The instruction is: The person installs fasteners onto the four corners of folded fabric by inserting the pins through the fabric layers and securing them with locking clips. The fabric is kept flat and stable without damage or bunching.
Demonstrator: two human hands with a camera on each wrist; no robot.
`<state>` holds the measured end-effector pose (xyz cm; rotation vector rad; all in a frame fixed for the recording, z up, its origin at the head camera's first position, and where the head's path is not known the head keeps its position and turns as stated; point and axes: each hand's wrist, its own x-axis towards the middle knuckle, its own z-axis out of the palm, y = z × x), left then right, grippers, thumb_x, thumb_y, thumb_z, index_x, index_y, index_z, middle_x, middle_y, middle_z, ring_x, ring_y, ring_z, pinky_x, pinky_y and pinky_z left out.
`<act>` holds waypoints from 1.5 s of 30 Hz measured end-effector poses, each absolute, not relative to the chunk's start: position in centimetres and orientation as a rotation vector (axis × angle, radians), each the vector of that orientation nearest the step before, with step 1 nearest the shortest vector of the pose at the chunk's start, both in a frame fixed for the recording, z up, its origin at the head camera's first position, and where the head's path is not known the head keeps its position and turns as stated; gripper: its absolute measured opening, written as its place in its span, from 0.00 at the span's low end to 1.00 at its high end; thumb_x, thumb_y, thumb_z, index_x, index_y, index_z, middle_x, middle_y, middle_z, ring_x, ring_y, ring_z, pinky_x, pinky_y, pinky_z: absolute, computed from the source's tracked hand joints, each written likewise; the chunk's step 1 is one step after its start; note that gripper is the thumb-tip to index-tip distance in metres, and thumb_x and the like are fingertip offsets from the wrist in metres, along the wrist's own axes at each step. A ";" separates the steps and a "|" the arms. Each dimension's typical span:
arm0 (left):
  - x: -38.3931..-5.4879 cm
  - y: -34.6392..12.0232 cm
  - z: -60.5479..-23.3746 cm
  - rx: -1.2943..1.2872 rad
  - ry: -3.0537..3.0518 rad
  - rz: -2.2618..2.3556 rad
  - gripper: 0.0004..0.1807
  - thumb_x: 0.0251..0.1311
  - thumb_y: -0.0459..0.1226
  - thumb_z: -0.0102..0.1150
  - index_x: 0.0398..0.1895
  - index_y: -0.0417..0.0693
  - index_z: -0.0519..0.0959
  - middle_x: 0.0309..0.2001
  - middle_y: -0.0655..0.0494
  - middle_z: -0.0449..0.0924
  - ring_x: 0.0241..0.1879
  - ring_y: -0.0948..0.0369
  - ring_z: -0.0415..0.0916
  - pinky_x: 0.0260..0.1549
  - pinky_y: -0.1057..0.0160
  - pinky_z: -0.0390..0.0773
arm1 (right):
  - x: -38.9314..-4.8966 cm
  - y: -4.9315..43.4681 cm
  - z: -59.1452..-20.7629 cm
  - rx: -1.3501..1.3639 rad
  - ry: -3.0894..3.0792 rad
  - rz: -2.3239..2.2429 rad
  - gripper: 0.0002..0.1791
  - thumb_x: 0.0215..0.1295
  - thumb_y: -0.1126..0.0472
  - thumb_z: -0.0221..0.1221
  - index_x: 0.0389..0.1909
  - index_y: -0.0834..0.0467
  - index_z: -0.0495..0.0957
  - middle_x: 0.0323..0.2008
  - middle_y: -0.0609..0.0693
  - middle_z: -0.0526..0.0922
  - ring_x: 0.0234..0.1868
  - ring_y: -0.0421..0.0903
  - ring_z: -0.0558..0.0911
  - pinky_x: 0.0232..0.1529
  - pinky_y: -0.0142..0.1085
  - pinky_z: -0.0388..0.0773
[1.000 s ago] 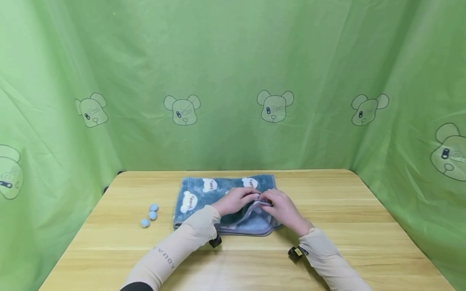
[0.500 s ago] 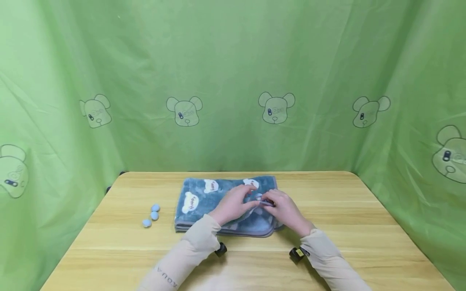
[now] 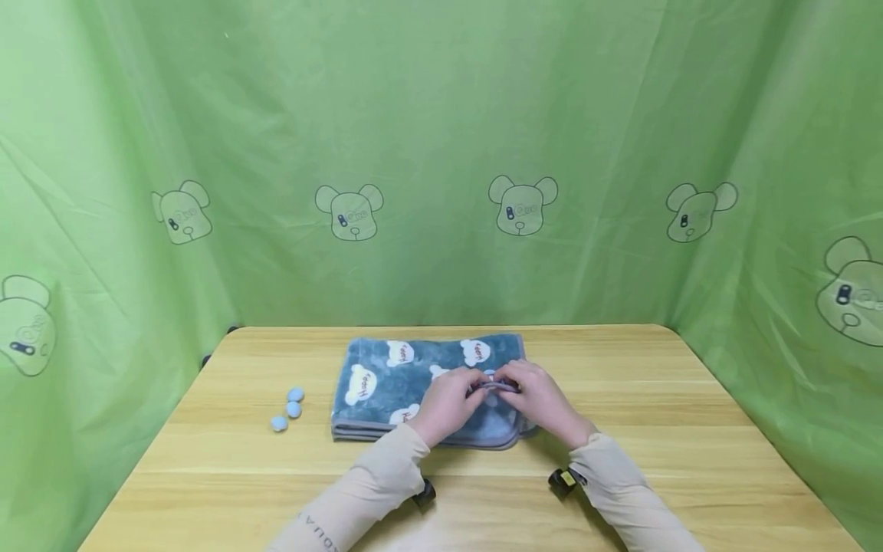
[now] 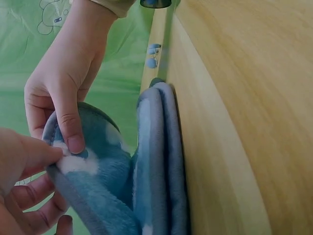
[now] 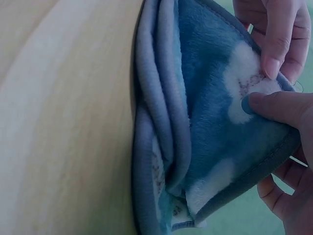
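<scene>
A folded blue-green plush blanket (image 3: pixel 428 356) with white bear-head prints and grey trim lies in the middle of the table. Its near right corner is lifted, and in the head view both hands meet there. My left hand (image 3: pixel 447 405) pinches the trimmed edge between thumb and fingers. Close beside it, my right hand (image 3: pixel 543 399) grips the same edge, its thumb pressing a small blue round piece (image 5: pixel 246 104) against the plush side. Just behind the edge a bit of pale blue shows between the hands. The fingers under the flap are partly hidden.
Left of the blanket, 3 pale blue round pieces (image 3: pixel 293 409) lie on the wooden table (image 3: pixel 234 460). A green curtain (image 3: pixel 428 115) with bear-face prints surrounds the table's back and sides. A small black camera (image 3: pixel 562 481) sits at the right wrist.
My left hand shifts its hold: its fingers spread away from the blanket's edge half a second ago, and now pinch it again, slightly nearer me. The right hand stays in place.
</scene>
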<state>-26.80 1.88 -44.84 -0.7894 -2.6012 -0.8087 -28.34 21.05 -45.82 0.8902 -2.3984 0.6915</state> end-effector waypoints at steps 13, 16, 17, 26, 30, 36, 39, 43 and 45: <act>-28.6 0.3 -44.1 -0.572 -2.582 -1.260 0.09 0.66 0.47 0.58 0.34 0.54 0.80 0.23 0.63 0.77 0.21 0.70 0.67 0.22 0.71 0.69 | -28.2 23.1 -43.0 0.760 -2.412 0.784 0.19 0.51 0.64 0.71 0.45 0.59 0.80 0.40 0.53 0.83 0.41 0.48 0.81 0.43 0.45 0.81; -29.4 -0.7 -44.1 -0.485 -2.550 -1.410 0.10 0.66 0.46 0.57 0.35 0.51 0.80 0.24 0.60 0.77 0.22 0.68 0.68 0.23 0.70 0.70 | -28.4 24.6 -42.4 0.691 -2.415 0.769 0.19 0.53 0.64 0.70 0.47 0.59 0.80 0.42 0.55 0.83 0.42 0.49 0.80 0.42 0.46 0.80; -29.7 -1.1 -44.1 -0.446 -2.543 -1.466 0.10 0.66 0.46 0.57 0.36 0.50 0.80 0.25 0.58 0.77 0.22 0.67 0.68 0.23 0.69 0.71 | -28.4 25.1 -42.2 0.670 -2.414 0.756 0.19 0.53 0.64 0.69 0.47 0.59 0.79 0.42 0.55 0.83 0.42 0.49 0.80 0.41 0.46 0.79; -33.1 -6.1 -45.2 -0.086 -2.471 -1.549 0.13 0.64 0.44 0.60 0.37 0.43 0.83 0.33 0.47 0.85 0.29 0.61 0.77 0.30 0.66 0.74 | -27.8 29.6 -41.8 0.597 -2.431 0.652 0.13 0.55 0.66 0.68 0.42 0.59 0.81 0.36 0.52 0.82 0.39 0.46 0.77 0.36 0.40 0.75; -33.9 -8.0 -46.5 0.013 -2.523 -1.488 0.13 0.63 0.42 0.61 0.35 0.40 0.85 0.33 0.46 0.86 0.28 0.61 0.76 0.28 0.67 0.72 | -27.5 31.2 -42.4 0.636 -2.507 0.616 0.10 0.54 0.67 0.68 0.38 0.60 0.82 0.32 0.50 0.81 0.36 0.46 0.77 0.34 0.36 0.74; -34.2 -9.2 -47.3 0.054 -2.636 -1.409 0.11 0.59 0.39 0.63 0.32 0.38 0.85 0.27 0.48 0.85 0.27 0.60 0.75 0.29 0.67 0.69 | -26.8 33.0 -43.0 0.655 -2.760 0.651 0.06 0.55 0.67 0.66 0.34 0.61 0.81 0.25 0.43 0.77 0.28 0.36 0.72 0.30 0.32 0.73; -34.1 -9.2 -47.0 0.072 -2.636 -1.451 0.11 0.59 0.38 0.63 0.36 0.37 0.84 0.28 0.47 0.84 0.28 0.59 0.76 0.29 0.67 0.70 | -26.4 33.6 -43.2 0.649 -2.884 0.689 0.06 0.55 0.68 0.65 0.34 0.60 0.80 0.23 0.42 0.75 0.26 0.31 0.69 0.27 0.29 0.70; -34.1 -9.2 -46.4 0.084 -2.566 -1.526 0.12 0.59 0.37 0.63 0.43 0.38 0.81 0.31 0.47 0.81 0.28 0.59 0.74 0.26 0.67 0.71 | -26.2 34.0 -43.4 0.707 -2.978 0.740 0.07 0.51 0.70 0.65 0.31 0.59 0.78 0.24 0.43 0.76 0.26 0.31 0.69 0.29 0.28 0.71; -34.0 -9.2 -45.9 0.043 -2.515 -1.545 0.12 0.59 0.36 0.63 0.44 0.39 0.81 0.33 0.47 0.80 0.30 0.59 0.74 0.27 0.68 0.71 | -26.2 34.1 -43.5 0.742 -3.011 0.767 0.08 0.50 0.70 0.65 0.30 0.59 0.78 0.24 0.43 0.76 0.27 0.31 0.69 0.29 0.28 0.71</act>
